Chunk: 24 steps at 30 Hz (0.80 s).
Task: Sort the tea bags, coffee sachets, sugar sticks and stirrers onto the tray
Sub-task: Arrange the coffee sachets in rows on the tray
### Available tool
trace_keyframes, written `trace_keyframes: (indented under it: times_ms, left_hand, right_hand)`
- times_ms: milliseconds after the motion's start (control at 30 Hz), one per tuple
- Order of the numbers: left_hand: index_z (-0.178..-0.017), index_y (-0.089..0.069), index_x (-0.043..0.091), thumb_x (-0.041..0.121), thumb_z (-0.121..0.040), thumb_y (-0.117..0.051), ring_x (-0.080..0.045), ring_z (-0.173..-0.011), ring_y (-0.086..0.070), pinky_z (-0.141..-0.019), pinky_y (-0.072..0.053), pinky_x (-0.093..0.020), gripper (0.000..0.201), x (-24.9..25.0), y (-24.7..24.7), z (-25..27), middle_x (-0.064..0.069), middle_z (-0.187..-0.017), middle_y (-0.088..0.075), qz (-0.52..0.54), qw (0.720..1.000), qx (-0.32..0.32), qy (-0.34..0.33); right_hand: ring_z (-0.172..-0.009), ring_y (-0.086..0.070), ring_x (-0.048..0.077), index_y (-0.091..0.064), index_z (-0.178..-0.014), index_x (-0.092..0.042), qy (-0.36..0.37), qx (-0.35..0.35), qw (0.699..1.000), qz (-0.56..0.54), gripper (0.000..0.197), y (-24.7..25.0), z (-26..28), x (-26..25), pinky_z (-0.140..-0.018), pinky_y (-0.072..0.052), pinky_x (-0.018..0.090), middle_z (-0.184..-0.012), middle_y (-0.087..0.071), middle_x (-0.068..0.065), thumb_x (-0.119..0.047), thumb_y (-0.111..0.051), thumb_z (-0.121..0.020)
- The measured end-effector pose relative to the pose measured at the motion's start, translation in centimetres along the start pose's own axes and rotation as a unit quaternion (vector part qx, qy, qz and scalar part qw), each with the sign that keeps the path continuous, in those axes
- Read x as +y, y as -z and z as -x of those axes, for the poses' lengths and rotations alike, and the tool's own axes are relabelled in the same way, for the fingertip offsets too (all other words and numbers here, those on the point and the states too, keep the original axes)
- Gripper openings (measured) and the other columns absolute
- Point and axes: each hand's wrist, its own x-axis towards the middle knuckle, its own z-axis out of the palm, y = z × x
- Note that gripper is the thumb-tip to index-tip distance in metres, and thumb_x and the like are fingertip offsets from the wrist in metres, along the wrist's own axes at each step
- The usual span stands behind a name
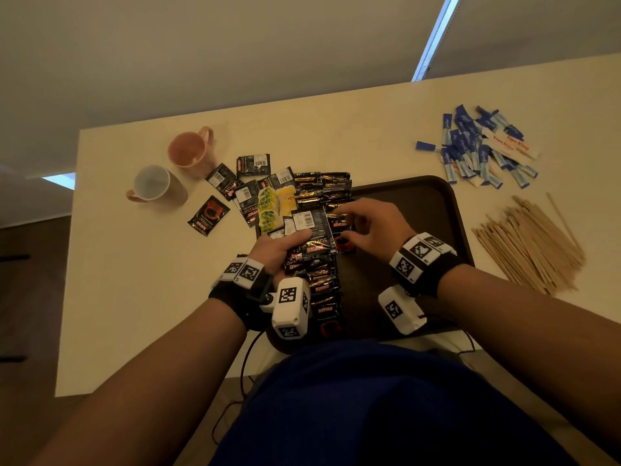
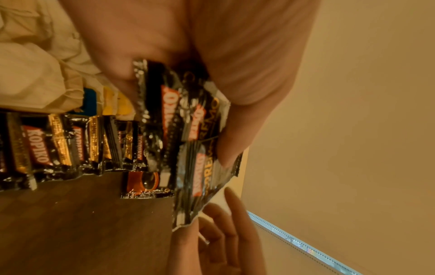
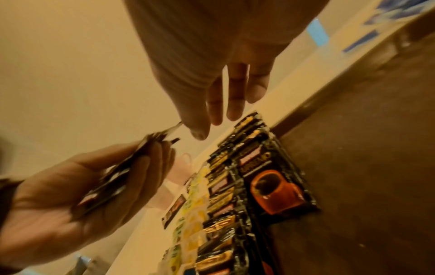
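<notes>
Left hand (image 1: pixel 279 250) has a small fan of black Kopiko coffee sachets (image 1: pixel 311 235) clamped between thumb and curled fingers, held just above the left edge of the dark brown tray (image 1: pixel 437 203). The left wrist view shows that held stack (image 2: pixel 188 130) overlapping, labels sideways. The right hand (image 1: pixel 373 227) sits at about 3 o'clock from the stack with its fingers loosely spread and pointing at the sachets; in the right wrist view the fingertips (image 3: pixel 200 130) are right at the corner of the top packet, though it's too blurry to tell if they actually touch or pinch it.

On the tray there's a column of coffee sachets (image 1: pixel 324 287) overlapping along the left side, running from 12 o'clock down to 6, plus one sachet with an orange cup picture (image 3: pixel 275 193) lying just beside that column toward the tray's middle. Yellow and green tea bags (image 1: pixel 275 205) sit at around 11 o'clock from the left hand, just off the tray, with a few loose coffee sachets (image 1: pixel 232 183) scattered further out at 10. Two mugs (image 1: pixel 174 169) stand beyond those.

Well off at 2 o'clock is a heap of blue and white sugar sticks (image 1: pixel 480 153), and at 3 o'clock a pile of wooden stirrers (image 1: pixel 531 243), both on the pale table (image 1: pixel 134 280) outside the tray.
</notes>
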Motion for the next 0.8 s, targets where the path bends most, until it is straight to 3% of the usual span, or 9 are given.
trace_keyframes:
  times_ms: [67, 200, 300, 367, 433, 533, 633, 800]
  left_hand:
    - [-0.119, -0.066, 0.006, 0.020, -0.061, -0.082, -0.033, -0.090, -0.073, -0.074, -0.059, -0.043, 0.061, 0.1, -0.2, 0.3, -0.019, -0.106, -0.073, -0.008, 1.000, -0.015, -0.006]
    - [-0.127, -0.062, 0.009, 0.030, -0.060, -0.087, -0.036, -0.100, -0.070, -0.087, -0.057, -0.049, 0.075, 0.1, -0.1, 0.6, -0.018, -0.112, -0.072, -0.034, 0.999, -0.024, -0.017]
    - [-0.135, -0.054, 0.007, 0.027, -0.074, -0.077, -0.036, -0.098, -0.070, -0.074, -0.060, -0.042, 0.068, 0.5, -0.2, 0.8, -0.021, -0.118, -0.068, 0.017, 0.999, -0.047, 0.020]
    - [-0.135, -0.049, 0.000, 0.019, -0.086, -0.062, -0.032, -0.086, -0.071, -0.065, -0.060, -0.037, 0.054, 0.7, -0.3, 1.0, -0.021, -0.108, -0.069, 0.047, 0.996, -0.052, 0.063]
    - [-0.133, -0.047, -0.003, 0.011, -0.097, -0.046, -0.031, -0.078, -0.073, -0.062, -0.061, -0.036, 0.039, 0.7, -0.2, 1.0, -0.021, -0.097, -0.072, 0.056, 0.994, -0.057, 0.078]
    - [-0.135, -0.049, -0.006, 0.008, -0.101, -0.038, -0.028, -0.073, -0.074, -0.056, -0.059, -0.033, 0.038, 0.5, -0.1, 0.9, -0.019, -0.096, -0.073, 0.052, 0.994, -0.065, 0.073]
    - [-0.135, -0.048, -0.006, 0.007, -0.101, -0.038, -0.026, -0.072, -0.074, -0.052, -0.057, -0.031, 0.038, 0.5, 0.0, 0.9, -0.019, -0.108, -0.069, 0.058, 0.993, -0.070, 0.068]
    - [-0.137, -0.048, -0.007, 0.007, -0.100, -0.040, -0.027, -0.076, -0.074, -0.056, -0.058, -0.032, 0.040, 0.5, 0.1, 0.6, -0.019, -0.109, -0.070, 0.062, 0.994, -0.064, 0.067]
  right_hand:
    - [-0.084, -0.051, 0.004, -0.065, -0.123, -0.020, 0.054, 0.005, 0.998, 0.020, 0.043, -0.1, -0.3, -0.6, -0.074, -0.042, 0.013, -0.100, -0.058, -0.008, -0.013, -0.075, -0.081]
    - [-0.091, -0.057, 0.017, -0.074, -0.109, -0.018, 0.115, 0.036, 0.991, 0.051, 0.029, -0.7, -0.5, -0.8, -0.074, -0.046, 0.027, -0.100, -0.062, 0.004, -0.012, -0.075, -0.081]
    - [-0.095, -0.056, 0.019, -0.074, -0.109, -0.018, 0.116, 0.021, 0.990, 0.078, 0.026, -0.8, -0.2, -0.2, -0.077, -0.045, 0.027, -0.104, -0.062, 0.005, -0.015, -0.073, -0.083]
    - [-0.093, -0.057, 0.017, -0.075, -0.107, -0.016, 0.099, 0.029, 0.992, 0.069, 0.024, -0.6, 0.2, 0.0, -0.078, -0.047, 0.027, -0.102, -0.064, 0.004, -0.013, -0.073, -0.083]
    - [-0.089, -0.060, 0.014, -0.075, -0.103, -0.014, 0.059, 0.055, 0.996, 0.039, 0.018, -0.2, 0.7, 0.1, -0.078, -0.050, 0.027, -0.098, -0.069, 0.003, -0.011, -0.071, -0.085]
    - [-0.082, -0.062, 0.011, -0.074, -0.101, -0.016, -0.069, 0.048, 0.996, -0.019, 0.014, 0.8, 1.2, 0.8, -0.078, -0.052, 0.029, -0.093, -0.071, -0.001, -0.015, -0.067, -0.089]
    - [-0.085, -0.060, 0.006, -0.073, -0.101, -0.021, -0.174, -0.035, 0.983, -0.041, 0.014, 1.2, 1.4, 2.5, -0.076, -0.045, 0.022, -0.094, -0.069, -0.007, -0.018, -0.066, -0.090]
    - [-0.075, -0.060, 0.011, -0.069, -0.079, -0.027, -0.286, -0.156, 0.944, -0.061, 0.012, -0.4, 1.6, 4.4, -0.077, -0.051, 0.032, -0.082, -0.066, -0.005, -0.020, -0.068, -0.089]
